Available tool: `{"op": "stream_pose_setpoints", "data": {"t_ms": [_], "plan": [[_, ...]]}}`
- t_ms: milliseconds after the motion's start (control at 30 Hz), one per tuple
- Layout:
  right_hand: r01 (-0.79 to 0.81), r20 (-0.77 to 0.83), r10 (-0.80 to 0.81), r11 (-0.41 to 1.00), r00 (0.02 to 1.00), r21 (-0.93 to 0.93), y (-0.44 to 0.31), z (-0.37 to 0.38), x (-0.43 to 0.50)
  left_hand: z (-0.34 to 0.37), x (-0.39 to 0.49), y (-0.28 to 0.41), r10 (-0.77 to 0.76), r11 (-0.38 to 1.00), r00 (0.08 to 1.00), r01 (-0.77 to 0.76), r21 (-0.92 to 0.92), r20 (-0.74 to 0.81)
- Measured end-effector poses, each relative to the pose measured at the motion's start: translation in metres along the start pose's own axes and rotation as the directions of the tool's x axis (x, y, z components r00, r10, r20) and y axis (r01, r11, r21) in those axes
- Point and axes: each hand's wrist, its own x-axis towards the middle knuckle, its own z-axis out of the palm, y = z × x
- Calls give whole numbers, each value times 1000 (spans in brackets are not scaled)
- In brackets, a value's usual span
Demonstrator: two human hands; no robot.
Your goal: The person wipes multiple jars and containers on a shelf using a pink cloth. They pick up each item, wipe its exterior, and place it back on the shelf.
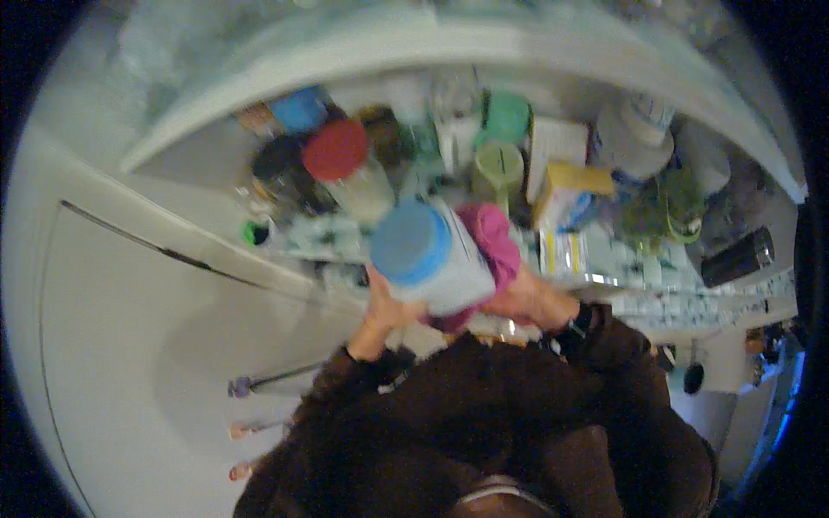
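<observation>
Between my hands is a white canister with a blue lid, tilted with its lid towards the upper left. My left hand grips its near left side. A crumpled pink cloth lies along the right side and under the base of the canister. My right hand presses this cloth against the canister, and its fingers are partly hidden. Just beyond the lid stands a jar with a red lid. The picture is blurred, so small details do not show.
A glass-like shelf holds several items. Among them are a light green lidded container, a yellow and white box, a green cup and a dark cylinder. A pale panel stands at the left.
</observation>
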Motion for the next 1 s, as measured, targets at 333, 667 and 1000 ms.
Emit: {"op": "stream_pose_setpoints", "data": {"t_ms": [333,667,1000], "plan": [[-24,-94,47,973,994,231,-1,-13,1,-22,11,29,-179,979,969,193,-70,167],[418,386,-505,-55,772,-907,8,-13,10,14,15,78,-71,995,973,53,-87,-221],[-112,-91,66,578,994,-808,27,-4,-8,-25,3,109,18,999,988,-25,-40,-155]]}}
